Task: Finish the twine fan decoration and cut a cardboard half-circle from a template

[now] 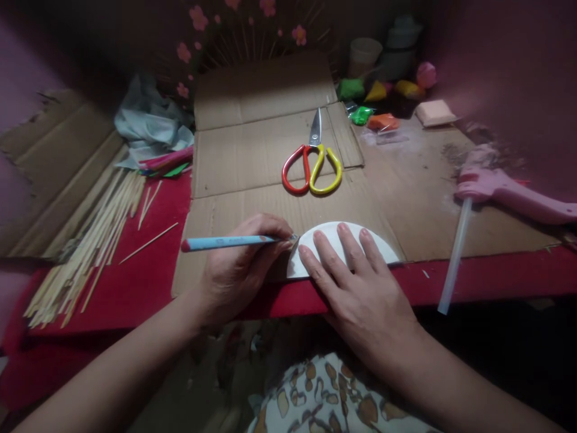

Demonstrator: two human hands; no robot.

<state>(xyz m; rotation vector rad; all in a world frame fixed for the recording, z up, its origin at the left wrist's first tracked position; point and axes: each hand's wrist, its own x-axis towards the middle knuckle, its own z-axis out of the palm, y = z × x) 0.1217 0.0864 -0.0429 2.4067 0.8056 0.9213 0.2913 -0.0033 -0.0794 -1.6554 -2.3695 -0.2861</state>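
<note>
A blue pencil [225, 242] with a dark red end is gripped in my left hand [238, 270], its tip close to the left edge of a white half-disc [333, 231]. The half-disc lies on brown cardboard [243, 204], its straight side near the front of the red-covered table. My right hand [360, 282] rests flat on the half-disc, fingers spread and pressing it down. Beyond both hands, scissors [312, 162] with one red and one yellow handle lie on the cardboard, blades pointing away from me.
Thin wooden sticks [90, 246] lie in a bundle at left, near a crumpled pale bag [151, 120]. On the right are a pink glue gun [505, 186] with a translucent glue stick [455, 258] and several colourful packets [383, 122]. The red table edge [433, 291] runs across the front.
</note>
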